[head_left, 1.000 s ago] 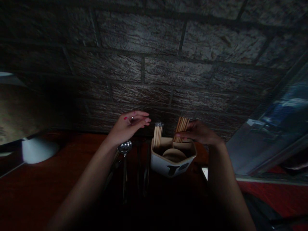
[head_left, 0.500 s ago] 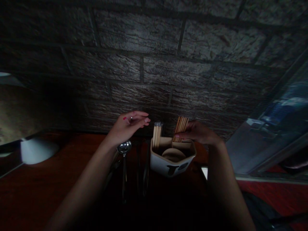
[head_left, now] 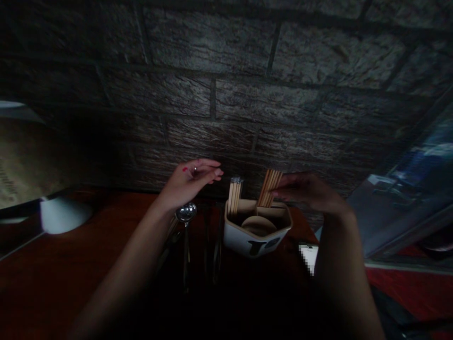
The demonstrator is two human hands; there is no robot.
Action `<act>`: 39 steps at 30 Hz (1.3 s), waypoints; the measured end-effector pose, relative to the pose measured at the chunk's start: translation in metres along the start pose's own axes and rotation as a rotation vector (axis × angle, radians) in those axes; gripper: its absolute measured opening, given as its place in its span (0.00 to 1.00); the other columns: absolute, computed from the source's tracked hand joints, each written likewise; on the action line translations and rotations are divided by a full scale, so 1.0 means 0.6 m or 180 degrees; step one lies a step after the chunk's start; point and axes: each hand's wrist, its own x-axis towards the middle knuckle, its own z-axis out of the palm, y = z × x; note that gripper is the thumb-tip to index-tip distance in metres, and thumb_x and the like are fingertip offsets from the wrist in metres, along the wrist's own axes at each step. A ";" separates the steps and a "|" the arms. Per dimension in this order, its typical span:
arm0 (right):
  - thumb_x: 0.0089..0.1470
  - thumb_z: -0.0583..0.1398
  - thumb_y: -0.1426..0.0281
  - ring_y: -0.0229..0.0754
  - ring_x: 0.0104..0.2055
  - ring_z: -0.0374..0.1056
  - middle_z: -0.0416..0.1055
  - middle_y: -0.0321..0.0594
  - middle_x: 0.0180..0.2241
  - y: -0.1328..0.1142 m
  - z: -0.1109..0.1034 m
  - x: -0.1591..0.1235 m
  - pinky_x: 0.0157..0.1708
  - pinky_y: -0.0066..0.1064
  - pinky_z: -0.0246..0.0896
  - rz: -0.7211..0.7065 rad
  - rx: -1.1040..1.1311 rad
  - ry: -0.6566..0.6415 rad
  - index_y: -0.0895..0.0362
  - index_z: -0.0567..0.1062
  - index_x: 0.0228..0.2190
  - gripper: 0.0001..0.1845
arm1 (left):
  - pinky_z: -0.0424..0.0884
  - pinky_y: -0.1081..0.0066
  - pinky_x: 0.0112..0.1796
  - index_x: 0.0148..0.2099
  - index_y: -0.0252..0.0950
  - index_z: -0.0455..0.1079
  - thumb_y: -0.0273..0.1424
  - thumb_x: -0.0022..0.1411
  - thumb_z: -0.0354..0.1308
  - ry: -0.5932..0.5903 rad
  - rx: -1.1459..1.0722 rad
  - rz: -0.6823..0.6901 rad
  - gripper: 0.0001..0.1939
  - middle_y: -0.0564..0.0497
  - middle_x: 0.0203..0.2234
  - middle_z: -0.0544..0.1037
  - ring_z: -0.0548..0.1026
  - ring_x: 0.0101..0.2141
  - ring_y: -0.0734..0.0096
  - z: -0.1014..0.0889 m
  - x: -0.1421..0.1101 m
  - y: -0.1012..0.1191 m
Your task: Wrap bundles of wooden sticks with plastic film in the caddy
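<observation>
While slim wood-brown chopsticks (head_left: 269,187) bunch together, the pale-walled holder (head_left: 241,241) is angular.

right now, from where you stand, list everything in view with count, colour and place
holder: 1, white outside, tan inside, on table
pale chopsticks: 1 bundle, tan, silvery tops, holder's left side
brown chopsticks: 1 bundle, brown, holder's back right
ladle: 1, silvery, left of holder
other utensils: several, dark, around ladle
table: 1, reddish-brown, below
wall: 1, dark grey brick, behind
cone-like object: 1, whitish, far left
beige item: 1, beige, left edge
flat item: 1, white, pixelated, right of holder
floor: 1, red, lower right
left hand: 1, bare, above ladle
right hand: 1, bare, at brown chopsticks
</observation>
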 end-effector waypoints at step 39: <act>0.45 0.68 0.58 0.43 0.39 0.74 0.79 0.41 0.39 0.015 0.006 0.016 0.38 0.31 0.68 0.0081 -0.0095 -0.0411 0.55 0.79 0.41 0.21 | 0.75 0.64 0.47 0.46 0.31 0.74 0.38 0.57 0.65 0.0230 0.0022 0.0135 0.18 0.44 0.37 0.83 0.81 0.40 0.64 0.006 -0.007 0.015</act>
